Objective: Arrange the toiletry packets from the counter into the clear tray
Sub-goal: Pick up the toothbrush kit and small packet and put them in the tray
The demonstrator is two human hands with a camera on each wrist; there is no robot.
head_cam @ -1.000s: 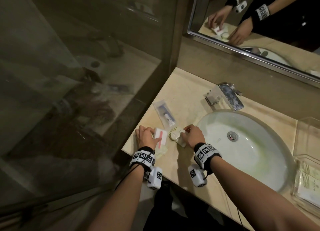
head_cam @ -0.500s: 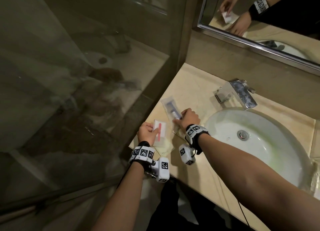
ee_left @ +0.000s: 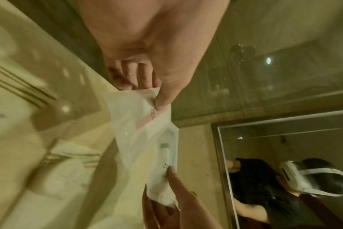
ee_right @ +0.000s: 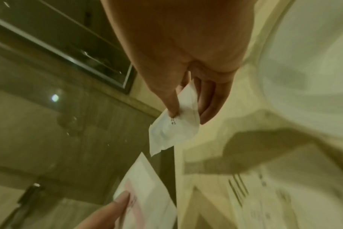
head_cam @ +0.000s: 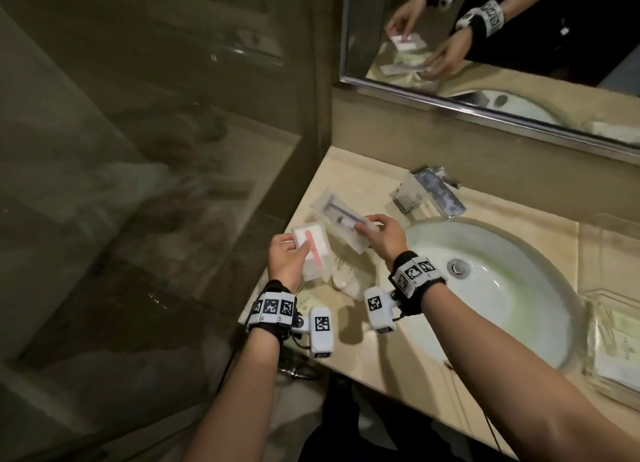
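Observation:
My left hand [head_cam: 287,253] pinches a white packet with a pink stripe [head_cam: 311,250] between thumb and fingers, raised above the counter's left end. Beside it my right hand [head_cam: 384,234] pinches the near end of a clear toothbrush packet [head_cam: 341,219]. The left wrist view shows the striped packet [ee_left: 139,117] overlapping the toothbrush packet [ee_left: 164,162]. In the right wrist view, thumb and fingers clamp the toothbrush packet [ee_right: 174,131]. More pale packets [head_cam: 349,278] lie on the counter under my hands. The clear tray [head_cam: 609,299] stands at the far right with packets inside.
An oval white sink [head_cam: 485,288] fills the counter [head_cam: 363,170] between my hands and the tray. A chrome faucet [head_cam: 429,195] stands behind it. A glass shower wall [head_cam: 173,184] borders the counter's left edge, and a mirror [head_cam: 485,46] hangs above.
My right hand left the small round packet, reached back to the toothbrush packet and picked it up. The left hand raised the pink-striped packet off the counter.

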